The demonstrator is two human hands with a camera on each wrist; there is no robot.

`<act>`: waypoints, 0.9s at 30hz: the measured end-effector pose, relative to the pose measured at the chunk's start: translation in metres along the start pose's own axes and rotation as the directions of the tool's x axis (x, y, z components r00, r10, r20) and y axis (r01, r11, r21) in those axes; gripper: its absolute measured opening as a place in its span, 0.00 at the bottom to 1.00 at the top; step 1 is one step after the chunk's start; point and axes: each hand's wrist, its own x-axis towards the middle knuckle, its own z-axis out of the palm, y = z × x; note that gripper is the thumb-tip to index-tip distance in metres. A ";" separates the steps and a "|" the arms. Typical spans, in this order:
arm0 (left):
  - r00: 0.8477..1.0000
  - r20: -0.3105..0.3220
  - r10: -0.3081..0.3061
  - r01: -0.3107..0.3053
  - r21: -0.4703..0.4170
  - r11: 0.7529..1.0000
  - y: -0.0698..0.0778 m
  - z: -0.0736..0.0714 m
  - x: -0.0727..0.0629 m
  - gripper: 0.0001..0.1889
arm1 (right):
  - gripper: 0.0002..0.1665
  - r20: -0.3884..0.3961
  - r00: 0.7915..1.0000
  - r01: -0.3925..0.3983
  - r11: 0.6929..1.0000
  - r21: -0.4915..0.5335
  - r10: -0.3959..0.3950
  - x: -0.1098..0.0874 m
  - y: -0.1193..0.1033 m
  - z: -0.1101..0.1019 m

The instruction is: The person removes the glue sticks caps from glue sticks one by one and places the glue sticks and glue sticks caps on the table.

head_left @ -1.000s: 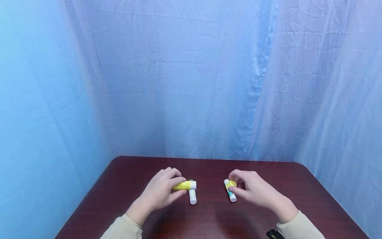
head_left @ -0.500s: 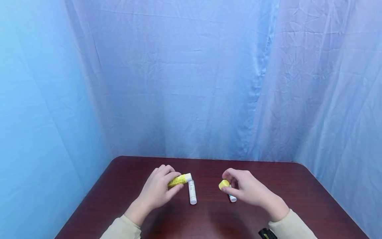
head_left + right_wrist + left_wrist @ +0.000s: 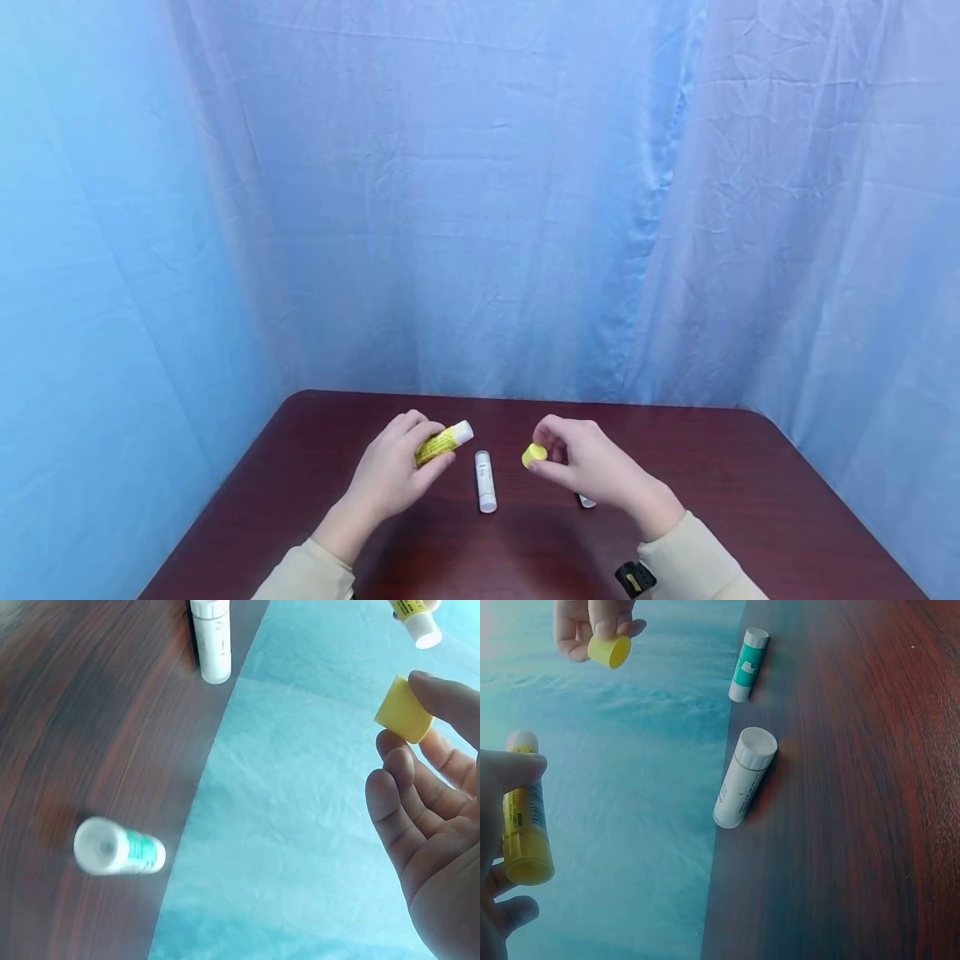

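My left hand (image 3: 393,467) grips a yellow glue stick (image 3: 437,447) whose white end is uncapped and tilts up toward the right. Between thumb and fingers, my right hand (image 3: 600,462) pinches a yellow cap (image 3: 534,454), held apart from the glue stick. In the right wrist view the cap (image 3: 405,711) shows side-on near the thumb. A white glue stick (image 3: 486,482) lies on the table between the hands. Mostly hidden under the right hand in the head view is a white and green glue stick (image 3: 749,666), seen whole in the left wrist view.
The dark red wooden table (image 3: 330,425) has rounded far corners. Light blue curtains (image 3: 480,208) hang behind it and at both sides. A black band (image 3: 634,578) sits at the right sleeve.
My right hand has moved left with the yellow cap, away from the green glue stick. The left hand has drawn slightly left and tilted the yellow glue stick's white end upward.
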 end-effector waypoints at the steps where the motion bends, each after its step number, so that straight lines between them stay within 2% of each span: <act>1: 1.000 0.001 -0.013 0.013 -0.001 1.000 -0.001 0.000 -0.001 0.15 | 0.14 -0.006 1.000 0.007 1.000 -0.004 -0.007 0.003 0.000 0.002; 8: 0.997 -0.014 -0.080 0.080 -0.017 0.997 -0.006 -0.002 -0.004 0.15 | 0.14 -0.022 1.000 -0.001 1.000 -0.026 0.001 0.017 -0.001 0.015; 15: 0.994 -0.067 -0.089 0.087 -0.031 0.996 -0.016 -0.007 -0.004 0.16 | 0.13 -0.020 0.999 -0.039 0.998 -0.047 0.038 0.028 -0.004 0.025; 27: 0.986 -0.119 -0.116 0.110 -0.058 0.992 -0.041 -0.010 -0.003 0.16 | 0.14 -0.053 0.998 -0.038 0.995 -0.091 0.034 0.053 -0.004 0.052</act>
